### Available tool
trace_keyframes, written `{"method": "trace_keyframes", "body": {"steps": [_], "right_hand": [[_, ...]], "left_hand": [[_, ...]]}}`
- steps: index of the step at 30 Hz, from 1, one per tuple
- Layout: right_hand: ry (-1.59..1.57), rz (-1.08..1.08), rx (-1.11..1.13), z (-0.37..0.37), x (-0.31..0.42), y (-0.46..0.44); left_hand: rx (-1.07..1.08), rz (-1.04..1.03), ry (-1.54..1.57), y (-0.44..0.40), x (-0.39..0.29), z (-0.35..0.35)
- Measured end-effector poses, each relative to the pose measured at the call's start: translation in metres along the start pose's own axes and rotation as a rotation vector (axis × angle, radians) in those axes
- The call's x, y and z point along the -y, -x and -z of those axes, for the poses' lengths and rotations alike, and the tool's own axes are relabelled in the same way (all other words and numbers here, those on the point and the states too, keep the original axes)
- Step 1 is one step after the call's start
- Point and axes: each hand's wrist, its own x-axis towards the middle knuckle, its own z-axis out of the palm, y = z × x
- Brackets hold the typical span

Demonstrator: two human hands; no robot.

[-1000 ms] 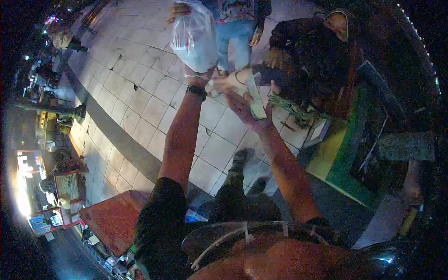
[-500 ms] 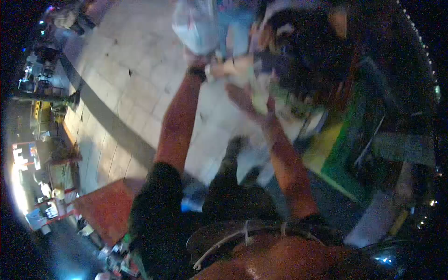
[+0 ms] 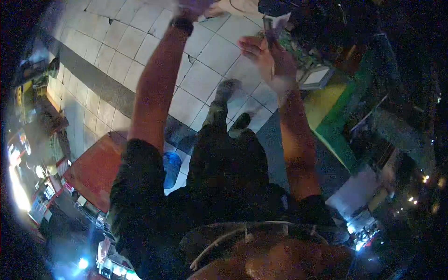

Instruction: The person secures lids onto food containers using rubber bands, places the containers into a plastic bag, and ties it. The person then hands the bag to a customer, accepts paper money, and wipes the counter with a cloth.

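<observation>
My left hand (image 3: 195,7) is at the top edge, blurred and partly cut off. A dark wristband (image 3: 182,25) is on its wrist. Close beside it comes another person's hand and forearm (image 3: 238,5); whether they touch I cannot tell. My right hand (image 3: 275,60) is raised to the right of it, fingers apart from the thumb. A small flat pale-and-grey piece, like folded paper (image 3: 276,22), sticks up from between thumb and palm; its exact kind is unclear.
Light floor tiles (image 3: 200,79) with a dark band lie below my arms. A red-orange panel (image 3: 95,170) and a blue container (image 3: 171,169) are at left. A green-and-yellow edge (image 3: 333,121) runs along the right, near leafy stuff and a white-framed flat object (image 3: 316,77).
My left hand has moved up to the frame's edge, and the pale plastic bag at it has left the view. My right hand has risen, too. The other person's arm is higher.
</observation>
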Motion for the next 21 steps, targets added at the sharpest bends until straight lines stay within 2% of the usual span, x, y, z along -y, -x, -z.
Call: {"method": "trace_keyframes", "body": {"steps": [1,3,4,5,6,8,10,11,13,14,15,17,18,19,20,21], "right_hand": [[0.169,-0.018,-0.064,0.001,-0.001,0.01],[0.357,-0.065,-0.336,0.029,-0.035,0.044],[0.45,-0.037,-0.322,0.007,-0.035,0.055],[0.621,-0.057,-0.297,-0.011,-0.031,0.066],[0.792,-0.073,-0.272,-0.03,-0.027,0.077],[1.048,-0.117,-0.191,-0.054,-0.027,0.104],[1.095,-0.227,-0.138,-0.073,-0.05,0.137],[1.115,-0.264,-0.094,-0.085,-0.062,0.152],[1.206,-0.149,0.084,-0.115,-0.074,0.18],[1.221,-0.132,0.174,-0.13,-0.081,0.196],[1.4,-0.052,0.311,-0.157,-0.075,0.214],[1.356,-0.089,0.445,-0.199,-0.103,0.231],[1.195,-0.247,0.426,-0.206,-0.102,0.244],[1.155,-0.247,0.446,-0.2,-0.118,0.255],[1.135,-0.251,0.442,-0.194,-0.138,0.266],[1.151,-0.253,0.442,-0.182,-0.161,0.271]], "left_hand": [[0.17,0.154,0.074,0.025,0.003,0.036],[0.022,0.176,-0.109,0.109,0.059,0.006],[-0.049,0.197,-0.197,0.152,0.088,-0.01],[-0.217,0.148,-0.254,0.191,0.118,-0.042],[-0.291,0.228,-0.402,0.231,0.141,-0.057],[-0.305,-0.007,-0.576,0.298,0.182,-0.149],[-0.319,-0.103,-0.708,0.356,0.201,-0.2],[-0.404,-0.188,-0.78,0.382,0.215,-0.231],[-0.549,-0.343,-0.831,0.401,0.242,-0.271],[-0.601,-0.341,-0.942,0.419,0.245,-0.275],[-0.699,-0.319,-1.036,0.45,0.262,-0.283],[-0.732,-0.515,-0.862,0.501,0.291,-0.297],[-0.812,-0.571,-0.988,0.516,0.304,-0.308],[-0.837,-0.632,-1.309,0.532,0.298,-0.328],[-0.87,-0.686,-1.227,0.549,0.306,-0.326],[-0.727,-0.804,-0.79,0.559,0.319,-0.319]]}}
